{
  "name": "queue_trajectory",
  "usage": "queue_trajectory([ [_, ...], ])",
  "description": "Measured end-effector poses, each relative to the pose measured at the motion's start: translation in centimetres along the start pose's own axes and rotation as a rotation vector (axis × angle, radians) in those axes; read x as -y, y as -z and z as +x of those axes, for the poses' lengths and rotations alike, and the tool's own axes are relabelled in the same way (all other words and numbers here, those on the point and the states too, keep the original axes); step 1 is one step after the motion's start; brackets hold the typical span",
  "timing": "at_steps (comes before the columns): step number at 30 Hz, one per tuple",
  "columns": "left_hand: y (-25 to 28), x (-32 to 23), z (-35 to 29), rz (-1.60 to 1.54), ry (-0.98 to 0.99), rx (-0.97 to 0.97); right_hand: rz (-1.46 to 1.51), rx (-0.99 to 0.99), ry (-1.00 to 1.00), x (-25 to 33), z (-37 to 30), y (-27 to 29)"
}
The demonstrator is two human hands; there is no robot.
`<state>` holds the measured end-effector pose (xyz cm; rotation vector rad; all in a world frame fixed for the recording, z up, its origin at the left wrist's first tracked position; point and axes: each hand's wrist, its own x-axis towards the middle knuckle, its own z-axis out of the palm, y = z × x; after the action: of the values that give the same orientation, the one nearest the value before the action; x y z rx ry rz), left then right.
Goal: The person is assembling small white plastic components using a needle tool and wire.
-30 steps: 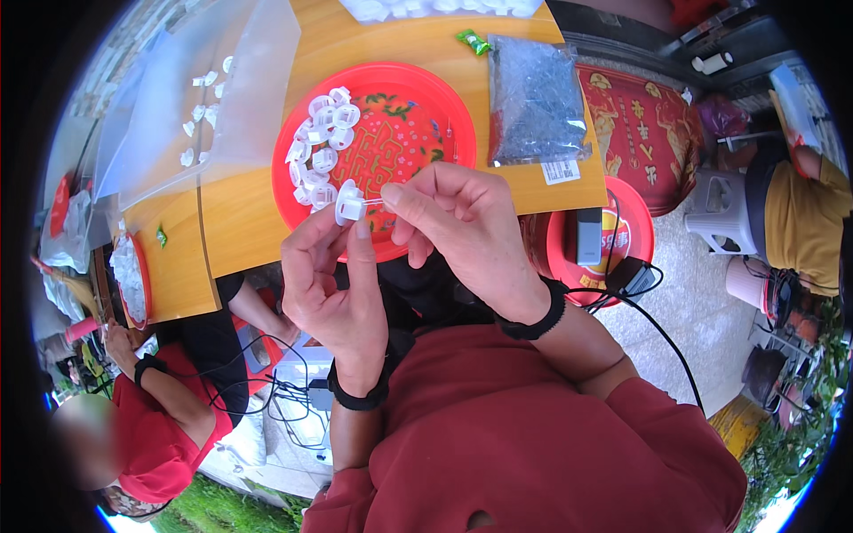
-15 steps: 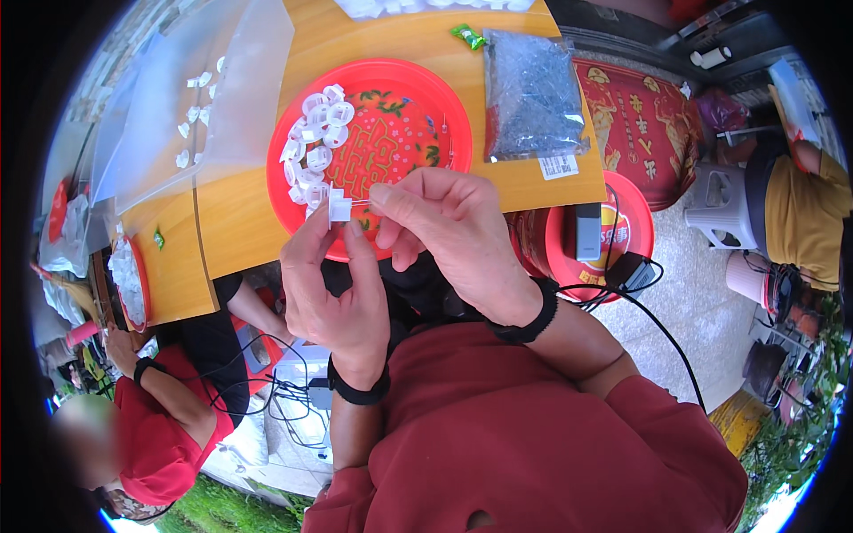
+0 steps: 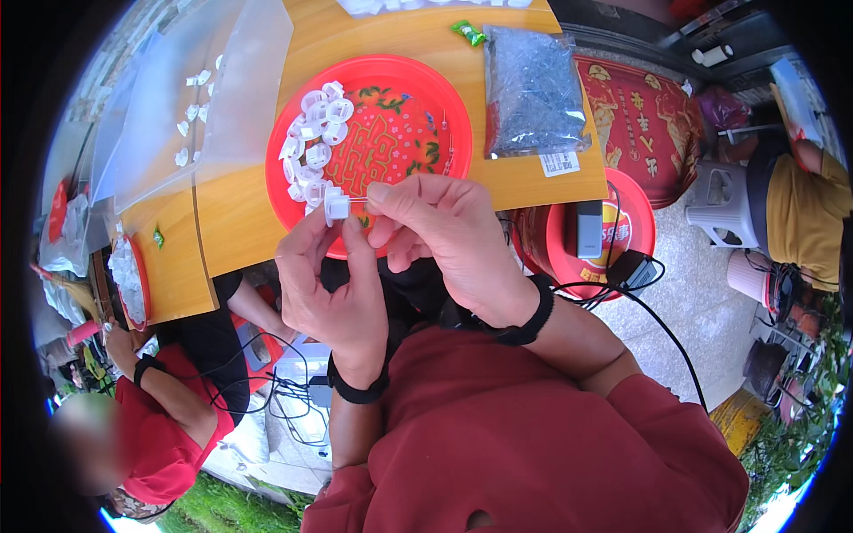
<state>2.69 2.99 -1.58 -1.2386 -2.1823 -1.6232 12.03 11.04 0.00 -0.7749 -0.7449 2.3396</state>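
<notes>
My left hand point(image 3: 333, 302) pinches a small white plastic part point(image 3: 337, 207) between thumb and fingertips, over the near rim of a red round tray point(image 3: 404, 66). From the right, my right hand point(image 3: 453, 240) grips a thin, wire-like piece point(image 3: 358, 201) between thumb and index finger. That piece points at the side of the white part; whether it has entered it I cannot tell. Several similar white plastic parts point(image 3: 317, 156) lie in a cluster along the tray's left side. A few thin pieces point(image 3: 445, 124) rest at its right side.
The tray stands on a wooden table point(image 3: 240, 218). Behind it to the right lie a clear bag point(image 3: 533, 93) of thin pieces and a green wrapped sweet point(image 3: 467, 34). A translucent sheet point(image 3: 240, 115) covers the left. Another person point(image 3: 178, 417) sits at left; black cables point(image 3: 680, 355) hang at right.
My right hand has shifted slightly left, bringing the thin piece closer to the white part. My left hand keeps its pinch almost in place.
</notes>
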Motion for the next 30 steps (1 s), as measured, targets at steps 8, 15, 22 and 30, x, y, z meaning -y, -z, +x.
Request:
queue_trajectory([
  [8,0.3,-0.3,0.2,-0.226,0.151,0.058,-0.450,0.015,0.307,0.0,0.2,0.3],
  [15,0.3,-0.4,0.0,-0.225,0.194,0.087,-0.444,-0.027,0.351,-0.5,0.3,0.4],
  [22,0.6,-0.6,-0.2,-0.256,0.196,0.120,-0.619,0.088,0.491,-0.2,0.6,1.2],
  [30,1.1,-1.3,0.1,-0.582,0.311,0.224,-0.842,0.245,0.673,2.7,0.3,2.1],
])
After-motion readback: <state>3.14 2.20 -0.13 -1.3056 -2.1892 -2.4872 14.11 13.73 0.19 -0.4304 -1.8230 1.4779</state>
